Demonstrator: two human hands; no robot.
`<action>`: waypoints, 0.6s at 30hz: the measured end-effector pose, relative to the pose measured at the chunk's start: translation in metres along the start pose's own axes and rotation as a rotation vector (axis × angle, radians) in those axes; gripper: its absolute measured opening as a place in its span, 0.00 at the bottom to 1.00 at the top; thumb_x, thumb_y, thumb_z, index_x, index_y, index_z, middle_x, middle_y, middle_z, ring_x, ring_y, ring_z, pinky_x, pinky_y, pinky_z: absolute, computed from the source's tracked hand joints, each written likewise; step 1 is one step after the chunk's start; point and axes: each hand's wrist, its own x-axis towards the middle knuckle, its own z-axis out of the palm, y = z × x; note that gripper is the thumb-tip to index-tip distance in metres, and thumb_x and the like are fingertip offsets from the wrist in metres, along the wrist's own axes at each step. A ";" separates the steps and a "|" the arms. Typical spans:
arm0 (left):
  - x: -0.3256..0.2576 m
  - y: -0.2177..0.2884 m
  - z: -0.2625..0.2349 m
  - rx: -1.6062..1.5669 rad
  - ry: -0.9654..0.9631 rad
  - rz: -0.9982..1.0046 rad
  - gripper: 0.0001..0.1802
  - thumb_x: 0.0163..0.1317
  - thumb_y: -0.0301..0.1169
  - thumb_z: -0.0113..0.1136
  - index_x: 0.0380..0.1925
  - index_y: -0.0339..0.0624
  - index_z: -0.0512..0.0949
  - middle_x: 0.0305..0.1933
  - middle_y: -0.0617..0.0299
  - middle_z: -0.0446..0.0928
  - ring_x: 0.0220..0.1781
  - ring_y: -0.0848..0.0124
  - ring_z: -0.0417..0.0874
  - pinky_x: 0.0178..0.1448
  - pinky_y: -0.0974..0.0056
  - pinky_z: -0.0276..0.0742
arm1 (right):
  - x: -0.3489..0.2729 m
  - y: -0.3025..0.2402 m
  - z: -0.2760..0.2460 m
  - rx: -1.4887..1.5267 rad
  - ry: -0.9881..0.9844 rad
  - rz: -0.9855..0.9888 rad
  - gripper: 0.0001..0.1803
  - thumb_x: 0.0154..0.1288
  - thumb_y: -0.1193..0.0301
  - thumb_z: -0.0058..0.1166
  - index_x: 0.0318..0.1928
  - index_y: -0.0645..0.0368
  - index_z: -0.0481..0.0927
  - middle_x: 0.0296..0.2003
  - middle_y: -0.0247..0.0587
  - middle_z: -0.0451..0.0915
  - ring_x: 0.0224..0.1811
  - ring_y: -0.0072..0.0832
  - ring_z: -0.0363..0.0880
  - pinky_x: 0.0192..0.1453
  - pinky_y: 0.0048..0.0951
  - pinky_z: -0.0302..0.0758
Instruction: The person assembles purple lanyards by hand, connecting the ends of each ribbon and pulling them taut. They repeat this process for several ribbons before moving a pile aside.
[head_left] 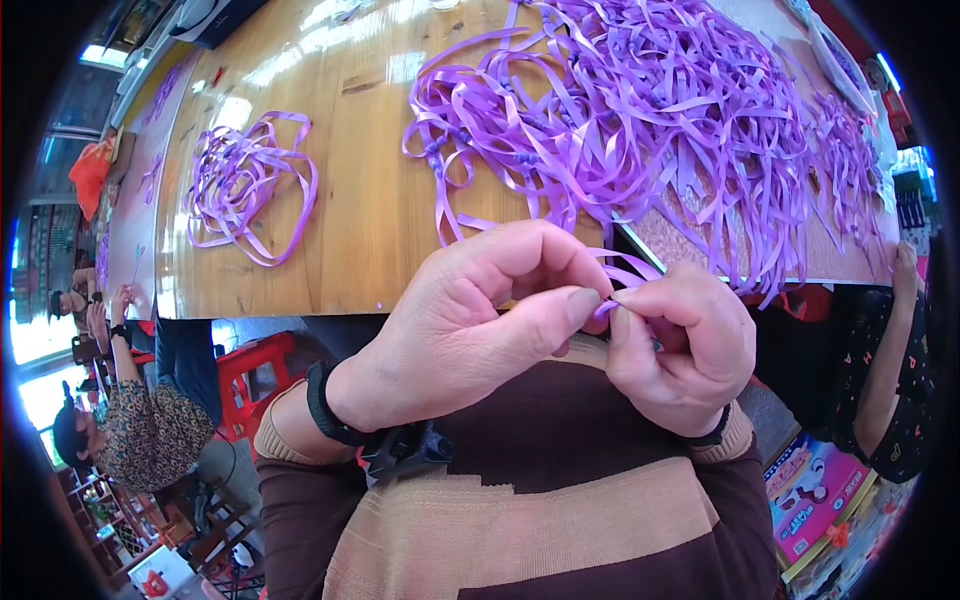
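Both of my hands meet just off the table's near edge, over my lap. A narrow purple ribbon [630, 268] runs up behind the fingers. My left hand [480, 320] pinches a small bit of it between thumb and forefinger. Thumb and forefinger of my right hand [685, 345] close on the same ribbon, right beside the left fingertips. The pinched part is mostly covered by the fingers, so its shape is hard to make out. Beyond the hands, a large tangled heap of purple ribbons [640, 110] with small dark purple knots or beads spreads over the table.
A smaller loose bundle of purple ribbon [245, 190] lies on the wooden table [355, 170] at left. A red plastic stool [250, 375] stands below the table edge. One person [160, 430] is at left, another [885, 370] at right. A colourful box [815, 490] sits low at right.
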 end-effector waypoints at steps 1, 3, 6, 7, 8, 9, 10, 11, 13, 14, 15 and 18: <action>0.000 0.000 0.002 0.036 0.009 -0.005 0.08 0.59 0.22 0.51 0.39 0.32 0.71 0.36 0.61 0.73 0.38 0.79 0.74 0.44 0.75 0.70 | 0.000 0.000 0.000 0.003 0.003 0.008 0.10 0.40 0.83 0.59 0.27 0.59 0.74 0.15 0.35 0.70 0.13 0.28 0.69 0.17 0.24 0.64; 0.001 -0.007 0.000 0.141 0.012 0.094 0.08 0.58 0.21 0.52 0.38 0.32 0.72 0.36 0.62 0.74 0.38 0.79 0.74 0.44 0.74 0.70 | -0.001 -0.001 -0.001 0.003 -0.002 0.013 0.10 0.40 0.83 0.59 0.26 0.59 0.74 0.15 0.35 0.70 0.13 0.28 0.69 0.17 0.24 0.64; 0.001 -0.012 -0.001 0.369 0.037 0.265 0.08 0.55 0.20 0.54 0.36 0.33 0.74 0.34 0.63 0.74 0.38 0.78 0.74 0.43 0.73 0.69 | -0.002 -0.001 -0.001 0.002 -0.007 0.012 0.11 0.40 0.83 0.59 0.27 0.59 0.74 0.15 0.35 0.70 0.13 0.28 0.69 0.17 0.24 0.65; 0.001 -0.012 -0.001 0.492 0.058 0.337 0.08 0.52 0.18 0.55 0.34 0.34 0.75 0.32 0.64 0.74 0.37 0.78 0.74 0.42 0.73 0.69 | -0.002 0.000 -0.001 0.002 -0.007 0.005 0.11 0.40 0.83 0.59 0.27 0.59 0.74 0.15 0.35 0.70 0.13 0.28 0.69 0.17 0.24 0.65; 0.002 -0.011 -0.001 0.492 0.057 0.336 0.08 0.52 0.18 0.55 0.34 0.34 0.75 0.32 0.64 0.74 0.37 0.78 0.74 0.42 0.73 0.69 | -0.003 0.000 0.000 0.001 -0.006 0.005 0.11 0.40 0.83 0.59 0.27 0.59 0.74 0.15 0.35 0.70 0.13 0.28 0.69 0.17 0.24 0.65; 0.003 -0.010 -0.002 0.641 0.074 0.412 0.08 0.49 0.17 0.56 0.31 0.35 0.75 0.31 0.63 0.74 0.35 0.77 0.73 0.40 0.72 0.68 | -0.004 0.001 0.000 0.020 -0.014 -0.004 0.10 0.41 0.83 0.57 0.27 0.59 0.74 0.16 0.34 0.71 0.13 0.24 0.67 0.17 0.22 0.61; 0.003 -0.009 -0.002 0.790 0.091 0.488 0.07 0.47 0.17 0.56 0.28 0.36 0.75 0.29 0.63 0.74 0.32 0.75 0.73 0.38 0.71 0.68 | -0.004 0.001 0.001 0.039 -0.022 -0.013 0.10 0.41 0.84 0.56 0.27 0.60 0.74 0.17 0.34 0.71 0.13 0.21 0.64 0.17 0.20 0.58; 0.003 -0.010 -0.001 0.790 0.091 0.488 0.07 0.47 0.17 0.56 0.28 0.36 0.75 0.29 0.63 0.74 0.32 0.75 0.73 0.38 0.71 0.68 | -0.005 0.001 0.002 0.039 -0.022 -0.013 0.10 0.41 0.84 0.56 0.27 0.60 0.74 0.17 0.34 0.71 0.13 0.21 0.64 0.17 0.20 0.58; 0.004 -0.013 -0.001 0.891 0.145 0.599 0.08 0.43 0.17 0.56 0.25 0.37 0.74 0.26 0.62 0.72 0.28 0.73 0.72 0.34 0.70 0.67 | -0.007 0.002 0.004 0.050 -0.009 -0.004 0.10 0.41 0.83 0.58 0.28 0.59 0.77 0.16 0.33 0.71 0.13 0.22 0.65 0.17 0.22 0.59; 0.004 -0.013 -0.001 0.892 0.145 0.598 0.08 0.43 0.17 0.56 0.25 0.37 0.74 0.26 0.62 0.72 0.28 0.73 0.72 0.34 0.70 0.67 | -0.007 0.001 0.004 0.050 -0.010 -0.004 0.10 0.41 0.83 0.58 0.28 0.59 0.77 0.16 0.33 0.71 0.13 0.22 0.65 0.17 0.22 0.59; 0.003 -0.013 0.000 0.874 0.158 0.578 0.07 0.43 0.17 0.56 0.25 0.37 0.73 0.25 0.62 0.71 0.27 0.73 0.71 0.33 0.70 0.67 | -0.007 0.000 0.002 0.016 -0.032 0.001 0.11 0.42 0.83 0.59 0.29 0.59 0.78 0.16 0.33 0.71 0.13 0.22 0.65 0.17 0.22 0.59; 0.001 -0.014 -0.002 0.851 0.176 0.550 0.07 0.43 0.17 0.56 0.24 0.37 0.72 0.24 0.62 0.70 0.26 0.73 0.71 0.33 0.71 0.67 | -0.006 -0.003 -0.001 -0.001 -0.090 0.028 0.11 0.43 0.82 0.61 0.31 0.58 0.79 0.15 0.32 0.70 0.13 0.22 0.66 0.18 0.23 0.60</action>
